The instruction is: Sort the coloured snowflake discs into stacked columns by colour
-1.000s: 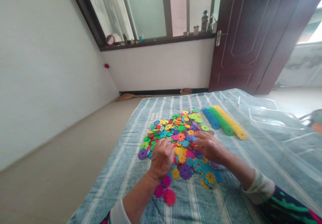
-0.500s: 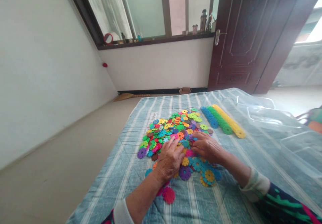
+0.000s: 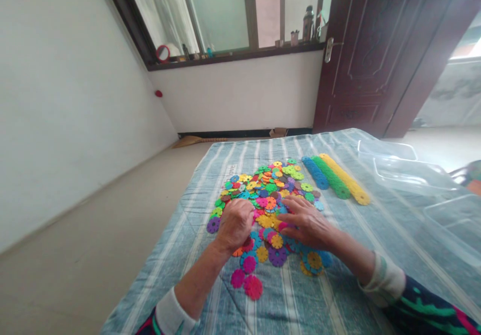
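- Left hand (image 3: 236, 224): curled over the colourful discs (image 3: 270, 203), left side; cannot tell whether it pinches one.
- Right hand (image 3: 307, 222): fingers spread, discs beneath and beside them.

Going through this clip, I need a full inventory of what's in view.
Notched discs: too many to count, mixed colours, heaped mid-cloth
Disc rows: three, blue, green, yellow, right of heap
Plastic containers: at least three, clear, right side
Striped cloth: one, blue-grey and white, under the discs
Window: one, dark-framed, top
Mirror: one, red-rimmed, sill's left end
Flask: one, dark, sill's right end; other sill items too small to tell
Door: one, dark reddish-brown, upper right
Broom: one, tan, floor
Left hand: one, bare, heap's left
Right hand: one, bare, heap's right
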A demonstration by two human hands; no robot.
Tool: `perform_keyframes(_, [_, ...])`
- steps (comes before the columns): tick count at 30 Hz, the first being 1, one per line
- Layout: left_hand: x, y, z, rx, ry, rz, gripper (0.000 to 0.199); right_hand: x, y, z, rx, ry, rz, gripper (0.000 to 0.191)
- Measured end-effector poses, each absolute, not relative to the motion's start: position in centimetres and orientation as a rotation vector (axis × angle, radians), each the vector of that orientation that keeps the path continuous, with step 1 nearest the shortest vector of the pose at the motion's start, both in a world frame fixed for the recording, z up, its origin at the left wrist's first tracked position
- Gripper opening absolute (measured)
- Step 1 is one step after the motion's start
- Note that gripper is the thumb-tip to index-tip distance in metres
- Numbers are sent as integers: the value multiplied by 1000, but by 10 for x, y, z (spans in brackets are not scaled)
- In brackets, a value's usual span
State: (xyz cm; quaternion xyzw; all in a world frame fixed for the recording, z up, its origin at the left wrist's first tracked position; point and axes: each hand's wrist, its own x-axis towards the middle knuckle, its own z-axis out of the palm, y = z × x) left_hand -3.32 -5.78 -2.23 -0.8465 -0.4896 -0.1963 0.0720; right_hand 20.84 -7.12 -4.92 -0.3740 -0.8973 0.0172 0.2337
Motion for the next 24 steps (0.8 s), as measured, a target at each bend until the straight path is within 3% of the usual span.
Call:
perform_keyframes(12, [-63, -56, 16, -2474, -1897, 104, 13, 209, -71, -54, -1022, -2395, 26, 23])
perform_keyframes(24, [-61, -58, -1, -2508, -1792, 67, 27, 209, -69, -58, -980, -2347, 6, 26])
